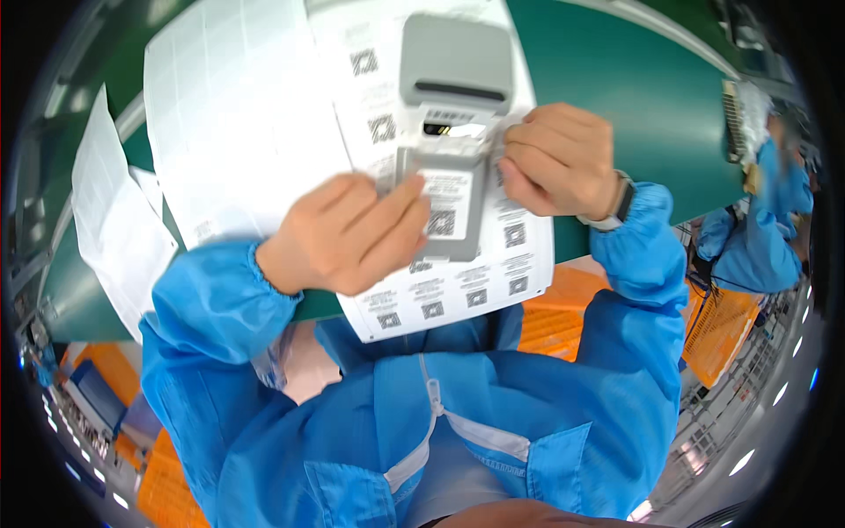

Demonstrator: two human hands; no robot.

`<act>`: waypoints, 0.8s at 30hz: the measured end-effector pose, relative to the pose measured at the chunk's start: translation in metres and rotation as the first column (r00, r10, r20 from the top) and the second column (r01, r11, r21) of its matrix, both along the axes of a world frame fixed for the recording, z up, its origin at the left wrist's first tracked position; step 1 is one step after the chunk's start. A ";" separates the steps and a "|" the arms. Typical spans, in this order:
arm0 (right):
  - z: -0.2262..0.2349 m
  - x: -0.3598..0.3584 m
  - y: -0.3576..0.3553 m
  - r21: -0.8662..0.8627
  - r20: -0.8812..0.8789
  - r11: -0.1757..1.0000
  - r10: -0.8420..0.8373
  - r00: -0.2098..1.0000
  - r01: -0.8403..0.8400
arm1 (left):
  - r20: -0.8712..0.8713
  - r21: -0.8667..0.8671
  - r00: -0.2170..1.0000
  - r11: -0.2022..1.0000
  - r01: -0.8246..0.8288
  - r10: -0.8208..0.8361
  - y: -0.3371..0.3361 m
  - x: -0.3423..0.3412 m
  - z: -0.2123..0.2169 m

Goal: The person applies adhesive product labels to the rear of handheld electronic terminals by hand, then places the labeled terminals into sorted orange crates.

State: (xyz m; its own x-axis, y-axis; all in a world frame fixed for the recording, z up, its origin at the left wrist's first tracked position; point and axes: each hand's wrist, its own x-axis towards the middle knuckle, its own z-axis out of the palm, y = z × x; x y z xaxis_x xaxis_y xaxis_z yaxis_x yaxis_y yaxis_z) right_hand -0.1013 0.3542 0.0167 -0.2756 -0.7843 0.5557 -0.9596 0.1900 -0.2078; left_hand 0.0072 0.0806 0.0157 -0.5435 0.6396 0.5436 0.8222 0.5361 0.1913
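A grey plate [451, 211] bearing a label is pinched by the left hand [352, 233] below the printer [456, 66], the right hand [554, 158] clenched beside it, so pressing-down seems underway, calling for firm rubbing.

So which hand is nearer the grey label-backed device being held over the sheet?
Left. The left hand grips the grey device directly at its left edge; the right hand sits just off its upper right, fingers curled by the label printer.

Left hand [352, 233] pinching — right hand [554, 158] fisted
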 end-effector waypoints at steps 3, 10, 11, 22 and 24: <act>-0.003 -0.009 0.008 -0.062 -0.005 0.987 -0.146 0.989 0.145 | -0.087 -0.044 0.984 0.987 0.153 -0.157 0.006 0.001 0.005; 0.018 0.005 0.002 -0.003 0.161 0.815 -0.572 0.804 0.580 | -0.143 -0.065 0.938 0.948 0.310 -0.317 -0.001 0.010 0.001; 0.022 0.018 -0.002 -0.052 0.145 0.771 -0.623 0.769 0.634 | -0.160 -0.036 0.927 0.940 0.339 -0.340 -0.002 0.010 0.000; 0.021 0.101 -0.132 0.199 0.221 0.248 -0.954 0.203 0.948 | -0.217 -0.008 0.865 0.887 0.462 -0.453 0.007 0.021 0.007; 0.019 0.091 -0.142 0.166 0.180 0.132 -0.978 0.101 0.977 | -0.193 -0.075 0.896 0.917 0.392 -0.399 0.006 0.021 0.007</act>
